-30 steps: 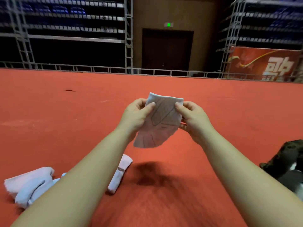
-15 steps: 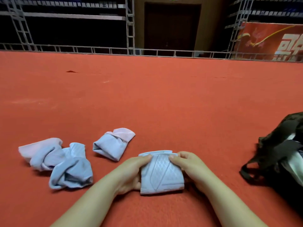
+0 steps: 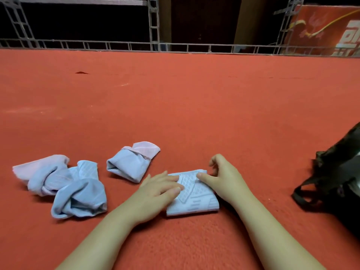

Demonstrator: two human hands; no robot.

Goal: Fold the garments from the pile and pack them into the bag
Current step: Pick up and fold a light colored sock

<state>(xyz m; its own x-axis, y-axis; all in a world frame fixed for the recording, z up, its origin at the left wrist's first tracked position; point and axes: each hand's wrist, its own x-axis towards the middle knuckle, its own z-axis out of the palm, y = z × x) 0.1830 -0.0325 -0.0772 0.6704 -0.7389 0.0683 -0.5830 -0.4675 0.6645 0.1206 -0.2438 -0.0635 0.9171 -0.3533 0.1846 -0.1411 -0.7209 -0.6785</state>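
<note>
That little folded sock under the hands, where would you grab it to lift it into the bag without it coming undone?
Probably by the near edge of the folded sock, pinching all layers together from the person's side. It lies flat on the red carpet, with the left hand pressing its left part and the right hand's thumb on its top edge. The bag sits to the right.

Red carpet floor (image 3: 194, 106); low metal railing (image 3: 120, 45) along far edge; dark doorway (image 3: 202, 20); red banner (image 3: 327, 30) at right.

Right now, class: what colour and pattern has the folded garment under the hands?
Pale blue folded garment with a raised lattice weave; head view shows it.
</note>
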